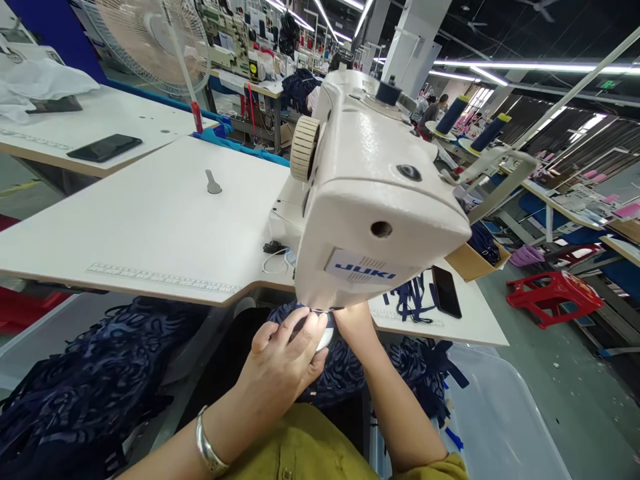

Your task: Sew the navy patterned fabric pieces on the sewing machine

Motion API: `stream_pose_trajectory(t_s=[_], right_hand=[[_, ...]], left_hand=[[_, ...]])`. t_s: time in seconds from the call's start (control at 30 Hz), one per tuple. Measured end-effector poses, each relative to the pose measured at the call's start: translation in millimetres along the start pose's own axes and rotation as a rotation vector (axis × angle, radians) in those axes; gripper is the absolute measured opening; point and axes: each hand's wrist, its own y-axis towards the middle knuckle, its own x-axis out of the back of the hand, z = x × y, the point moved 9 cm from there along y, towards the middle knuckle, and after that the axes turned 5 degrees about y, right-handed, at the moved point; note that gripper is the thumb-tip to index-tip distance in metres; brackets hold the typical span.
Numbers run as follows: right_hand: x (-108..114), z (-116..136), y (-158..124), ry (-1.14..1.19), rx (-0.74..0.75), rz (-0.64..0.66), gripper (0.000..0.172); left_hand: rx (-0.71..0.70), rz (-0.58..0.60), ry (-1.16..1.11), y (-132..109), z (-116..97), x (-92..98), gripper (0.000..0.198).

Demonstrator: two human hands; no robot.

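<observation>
A cream sewing machine [385,193] marked JUKI stands in the middle. Below its head, my left hand [287,353] has bent fingers resting on dark navy fabric [335,373] beside a round white metal part [325,335]. My right hand [353,323] reaches under the machine head from the right, its fingers hidden behind the machine. The patterned fabric hangs from there over my lap. A silver bracelet circles my left wrist.
Navy fabric [105,373] fills a bin at the left. Navy strips [413,297] and a black phone [447,291] lie on the table's right side; a ruler [165,278] lines its front edge. A clear bin [505,413], red stool [555,297] and fan [155,33] are around. People sit far back.
</observation>
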Motion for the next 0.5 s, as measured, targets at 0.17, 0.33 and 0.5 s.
stream_pose_trajectory(t_s=[0.17,0.33,0.5], right_hand=[[-4.7,2.6,3.2,0.053,0.043,0.019,0.014],[-5.6,9.6,5.7,0.046,0.073,0.014,0.02],[-9.2,7.2,5.1,0.025,0.086,0.045,0.021]], left_hand=[[0.015,-0.015,-0.018,-5.8,4.6,1.1,0.032],[0.029,-0.012,-0.026,-7.6,6.6,0.9,0.033],[0.021,-0.02,-0.043,-7.2,5.1,-0.3,0.032]])
